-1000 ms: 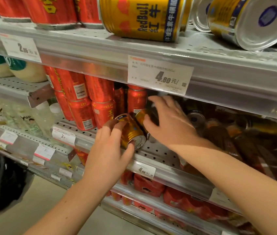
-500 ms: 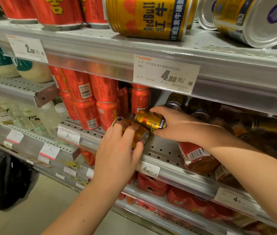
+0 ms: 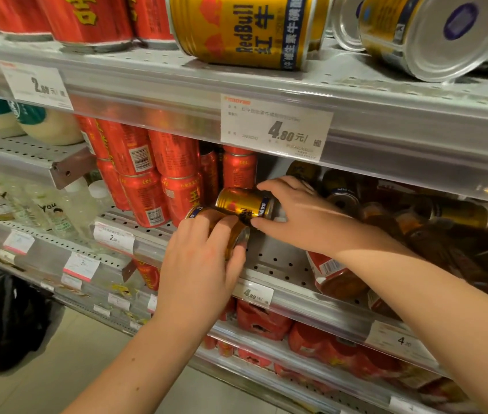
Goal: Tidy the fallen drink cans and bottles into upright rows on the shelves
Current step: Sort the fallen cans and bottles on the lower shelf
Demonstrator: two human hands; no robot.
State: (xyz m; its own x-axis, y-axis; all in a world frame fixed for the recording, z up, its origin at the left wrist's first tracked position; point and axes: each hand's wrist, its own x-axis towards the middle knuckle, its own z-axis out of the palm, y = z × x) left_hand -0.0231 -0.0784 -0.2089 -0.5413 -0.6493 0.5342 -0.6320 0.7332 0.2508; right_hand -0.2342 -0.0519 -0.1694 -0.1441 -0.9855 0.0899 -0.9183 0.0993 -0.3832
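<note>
A supermarket aisle here, with grey perforated metal shelves running one above another behind clear price strips. On the middle shelf the red drink cans are standing in neat stacked rows at the left, so that part is looking done. To the right it is looking far from done. A dim heap of gold cans and brown bottles is lying every which way, and a red-labelled bottle is lying on its side near the shelf's front edge. Up top, the gold Red Bull cans are lying toppled too.

Now the hands: both are reaching in over the bare patch of shelf just beside the red rows. The left hand is curling its fingers over a small gold can, which is tilted with its silver end facing out to the right. The right hand is pinching a second small gold can, which is lying sideways just above the first. Neither can is upright yet.
</note>
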